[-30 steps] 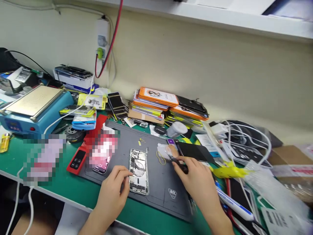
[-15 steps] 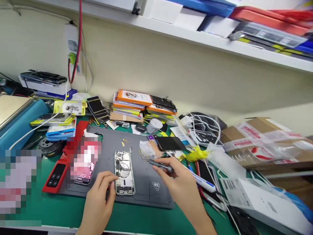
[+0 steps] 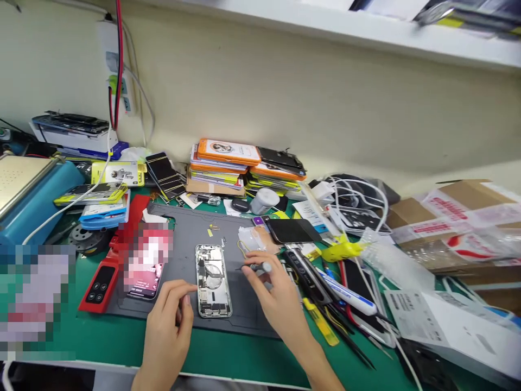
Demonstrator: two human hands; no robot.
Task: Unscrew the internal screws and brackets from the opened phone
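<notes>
An opened phone [image 3: 214, 282] lies on the grey work mat [image 3: 183, 228], its inner parts and a round coil facing up. At its left edge is my left hand [image 3: 173, 312], its index fingertip touching or nearly touching the frame. Its other fingers are curled, with the thumb apart, and I see nothing held. To the right of the phone, my right hand [image 3: 272, 288] pinches a small grey screwdriver [image 3: 260, 267], whose thin shaft points left toward the phone. Small metal pieces [image 3: 211, 229] rest on the mat above the phone.
A lit phone [image 3: 144, 271] in a red holder [image 3: 97, 288] stands left on the mat. To the right lie a dark screen [image 3: 293, 231], a black pen-shaped tool [image 3: 307, 277], tweezers [image 3: 350, 336] and a yellow-handled tool [image 3: 321, 323]. Behind are stacked orange boxes [image 3: 228, 151].
My right hand has brought the screwdriver left, closer to the opened phone, and its grip has turned. My left hand stays at the phone's left edge. The camera view has shifted slightly.
</notes>
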